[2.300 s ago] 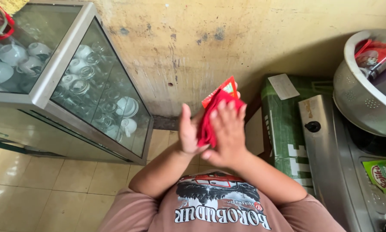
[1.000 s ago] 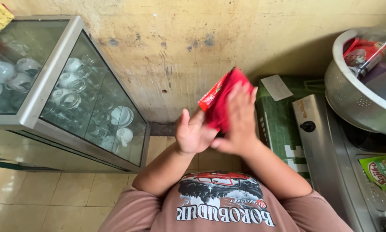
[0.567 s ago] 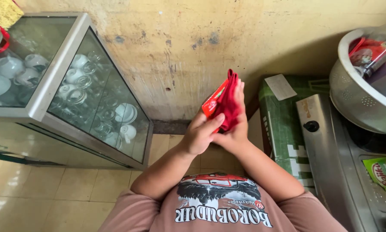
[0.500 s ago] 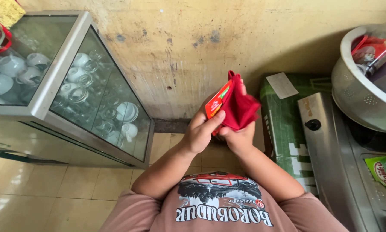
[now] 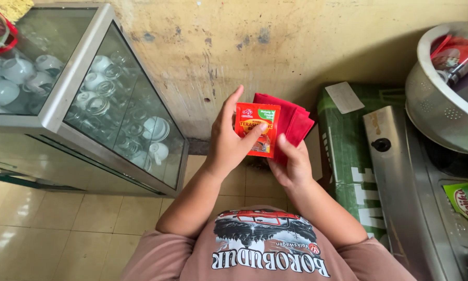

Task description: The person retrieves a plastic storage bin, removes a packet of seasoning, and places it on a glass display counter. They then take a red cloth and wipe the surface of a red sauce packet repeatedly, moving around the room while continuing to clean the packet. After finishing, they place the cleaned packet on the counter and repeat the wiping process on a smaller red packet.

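left hand [image 5: 228,143] pinches sachet [image 5: 257,128] | right hand [image 5: 292,165] cups red cloth [image 5: 292,122]

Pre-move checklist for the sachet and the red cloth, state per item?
1. Left hand grips the red sachet: ok, thumb across its front, fingers behind.
2. Sachet front faces the camera: ok.
3. Sachet sealed: cannot tell, no tear visible but the edges are too small to judge.
4. Right hand holds the red cloth: ok, folded cloth rests on the palm, thumb up against it.
5. Cloth apart from the sachet: not ok, the cloth sits right behind it and they overlap.
6. Space around the hands: ok, the glass cabinet on the left and the stove on the right both stand apart from them.
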